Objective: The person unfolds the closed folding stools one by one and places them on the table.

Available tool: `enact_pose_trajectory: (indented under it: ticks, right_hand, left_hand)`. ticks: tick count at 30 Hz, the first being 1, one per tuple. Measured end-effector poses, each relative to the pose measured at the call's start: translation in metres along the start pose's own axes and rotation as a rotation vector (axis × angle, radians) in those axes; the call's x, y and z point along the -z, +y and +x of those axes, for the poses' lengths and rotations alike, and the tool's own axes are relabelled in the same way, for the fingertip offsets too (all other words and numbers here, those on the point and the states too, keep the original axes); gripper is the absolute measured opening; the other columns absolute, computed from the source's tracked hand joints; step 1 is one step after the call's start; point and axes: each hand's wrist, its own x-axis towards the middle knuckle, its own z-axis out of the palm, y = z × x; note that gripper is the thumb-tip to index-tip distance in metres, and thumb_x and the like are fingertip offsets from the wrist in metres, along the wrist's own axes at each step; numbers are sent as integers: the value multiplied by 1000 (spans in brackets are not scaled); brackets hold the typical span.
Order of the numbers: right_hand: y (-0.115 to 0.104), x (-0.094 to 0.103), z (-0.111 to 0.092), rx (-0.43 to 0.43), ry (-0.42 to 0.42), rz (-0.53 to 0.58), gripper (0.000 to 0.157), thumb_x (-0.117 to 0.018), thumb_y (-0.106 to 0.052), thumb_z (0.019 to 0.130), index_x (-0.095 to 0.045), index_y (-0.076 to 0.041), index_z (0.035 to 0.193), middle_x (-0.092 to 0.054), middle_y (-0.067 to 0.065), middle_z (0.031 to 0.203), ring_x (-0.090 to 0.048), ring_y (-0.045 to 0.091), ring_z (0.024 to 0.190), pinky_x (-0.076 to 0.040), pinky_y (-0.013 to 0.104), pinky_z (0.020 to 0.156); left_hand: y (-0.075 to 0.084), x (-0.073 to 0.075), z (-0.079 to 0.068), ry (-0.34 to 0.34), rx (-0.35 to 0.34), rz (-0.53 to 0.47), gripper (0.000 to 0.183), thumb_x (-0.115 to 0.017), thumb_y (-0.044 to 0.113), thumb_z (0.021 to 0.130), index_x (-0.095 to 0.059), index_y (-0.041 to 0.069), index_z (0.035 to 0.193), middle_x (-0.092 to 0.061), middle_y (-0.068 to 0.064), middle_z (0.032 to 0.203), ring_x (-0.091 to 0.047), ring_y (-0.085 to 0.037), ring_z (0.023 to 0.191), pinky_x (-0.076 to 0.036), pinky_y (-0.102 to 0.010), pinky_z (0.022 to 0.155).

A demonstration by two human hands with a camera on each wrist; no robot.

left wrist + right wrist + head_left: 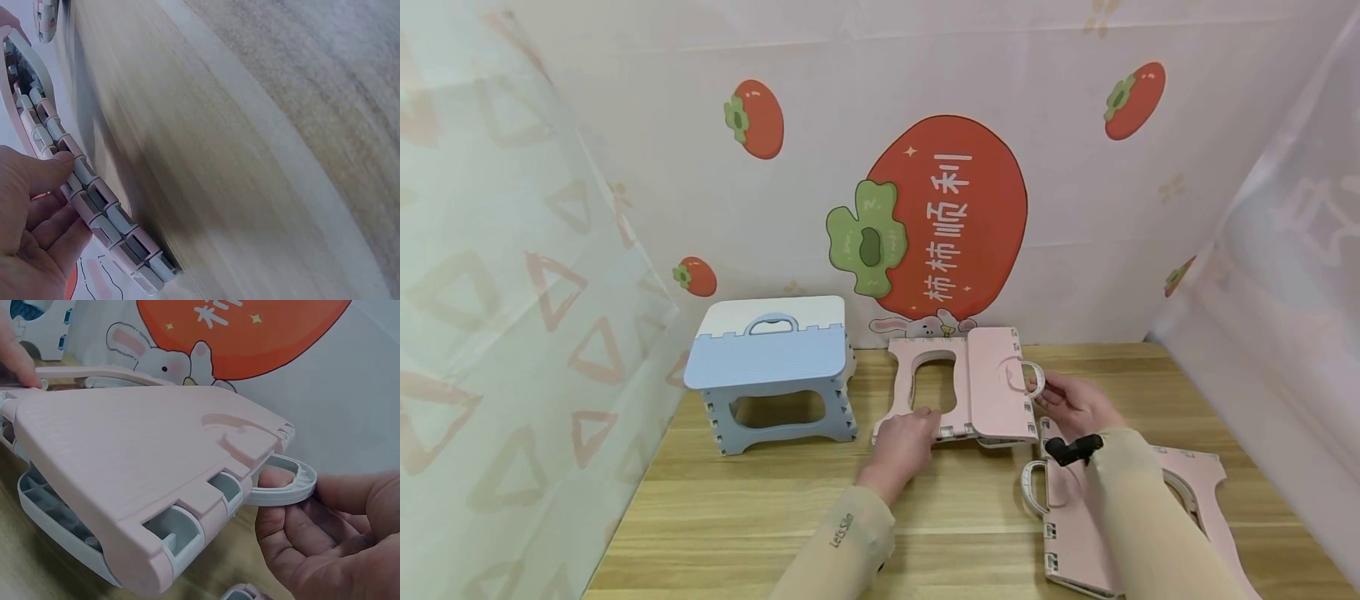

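Observation:
A pink folding stool (996,392) lies folded flat on the wooden table, its leg panel with a large cutout spread out to the left. My left hand (904,448) pinches the hinged edge of that panel between thumb and fingers, as the left wrist view shows up close. At the other end, my right hand (1078,404) holds the white loop handle (284,499), with fingers through and under it. The right wrist view shows the stool's top slightly raised above a grey-white underside part (62,531).
On the left stands an unfolded blue and white stool (767,358). A second folded pink stool (1078,542) lies at the front right, partly hidden under my right forearm. Behind the wooden table (730,508) hangs a printed cloth (1060,275), with more cloth at both sides.

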Motion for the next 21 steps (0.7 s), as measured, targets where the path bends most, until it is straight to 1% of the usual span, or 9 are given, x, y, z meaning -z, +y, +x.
enact_pose_trajectory:
  ticks: [1, 2, 5, 8, 13, 18, 21]
  right_hand:
    - [-2, -3, 0, -56, 50, 193, 29, -46, -3, 108, -74, 2, 104, -75, 10, 97, -69, 11, 97, -54, 19, 93]
    - [-3, -6, 1, -96, 91, 324, 32, -46, -6, 109, -76, 0, 99, -76, 11, 97, -70, 13, 97, -54, 21, 95]
    - [-7, -11, 0, -83, 102, 307, 33, -45, -5, 109, -76, -1, 96, -76, 11, 97, -71, 14, 94, -56, 23, 92]
    - [-8, -11, 0, -61, 106, 311, 33, -46, -2, 108, -76, 0, 95, -76, 12, 97, -73, 16, 93, -57, 26, 90]
    - [-8, -8, 0, -48, 82, 331, 33, -45, -1, 108, -76, 0, 97, -76, 13, 98, -73, 17, 95, -58, 27, 91]
    - [-12, -11, 0, -30, 46, 298, 35, -42, -2, 109, -76, 1, 97, -76, 13, 98, -73, 16, 94, -58, 27, 89]
    - [-16, -14, 0, -7, 50, 274, 36, -42, -2, 109, -75, 1, 95, -76, 12, 96, -73, 16, 91, -59, 27, 86]
  left_hand:
    - [0, 0, 0, 0, 1, 0, 23, -78, 19, 89, -70, 19, 110, -73, 5, 104, -69, -19, 71, -53, -32, 54]
    - [-1, 0, 0, 0, 1, 0, 23, -78, 19, 89, -70, 19, 110, -72, 5, 104, -69, -19, 71, -53, -33, 54]
    - [-3, 1, -1, -3, 1, -4, 20, -77, 21, 90, -69, 20, 109, -73, 5, 107, -69, -20, 73, -55, -33, 56]
    - [-3, 2, -1, -9, -2, -11, 19, -76, 22, 92, -68, 20, 109, -73, 5, 108, -70, -21, 75, -56, -35, 58]
    - [-3, 5, -1, -14, 1, -9, 18, -74, 22, 94, -69, 20, 111, -72, 5, 107, -70, -21, 76, -56, -36, 58]
    - [-3, 7, -1, -9, -9, -3, 17, -74, 21, 93, -68, 19, 109, -71, 5, 100, -69, -21, 71, -55, -34, 55]
    - [-5, 8, -1, -3, -15, -6, 15, -74, 19, 92, -67, 18, 106, -69, 5, 95, -67, -20, 68, -53, -32, 53]
